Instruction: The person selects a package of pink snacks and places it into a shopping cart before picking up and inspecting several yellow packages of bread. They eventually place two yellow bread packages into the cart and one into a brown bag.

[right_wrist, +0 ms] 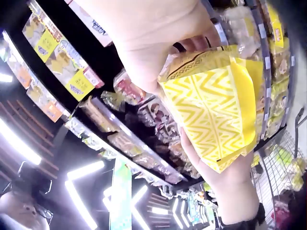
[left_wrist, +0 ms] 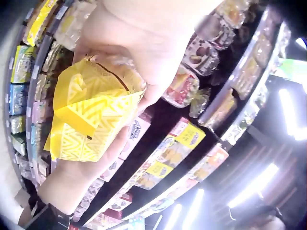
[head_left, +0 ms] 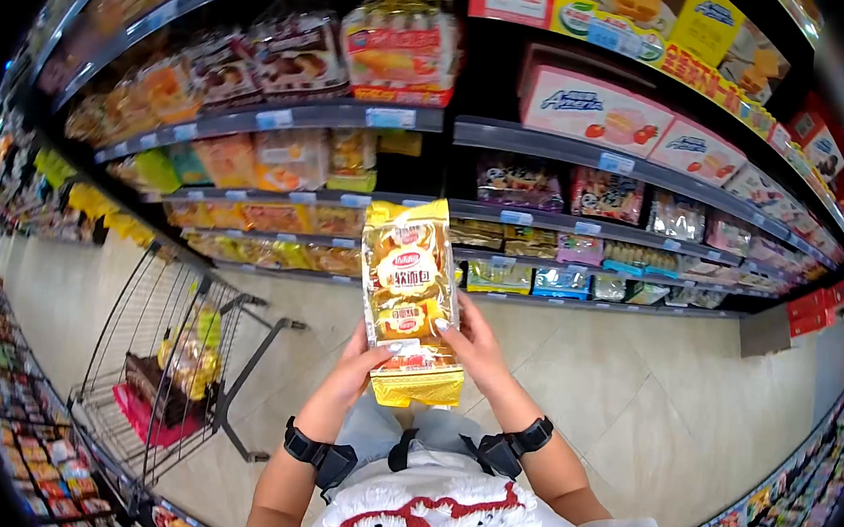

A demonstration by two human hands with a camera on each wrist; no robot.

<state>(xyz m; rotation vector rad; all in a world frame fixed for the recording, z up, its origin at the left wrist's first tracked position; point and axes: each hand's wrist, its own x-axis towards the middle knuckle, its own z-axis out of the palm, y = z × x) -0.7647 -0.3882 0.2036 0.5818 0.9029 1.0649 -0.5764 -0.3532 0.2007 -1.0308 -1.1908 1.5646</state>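
Left hand (head_left: 358, 366) and right hand (head_left: 473, 343), fingers curled, clasp a tall yellow plastic snack bag (head_left: 410, 298) upright before stocked shelves (head_left: 553, 144).

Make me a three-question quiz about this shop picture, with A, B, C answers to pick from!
1. Where does the shopping cart stand?
A) to the person's left
B) to the person's right
C) up on a shelf

2. What colour is the packet mostly?
A) blue
B) yellow
C) green

3. How is the packet held?
A) by one hand only
B) by both hands
C) by none, it lies on the floor

Answers: 1 A, it shows at the left of the head view. 2 B, it looks yellow and gold in every view. 3 B, the left hand and right hand grip its lower sides.
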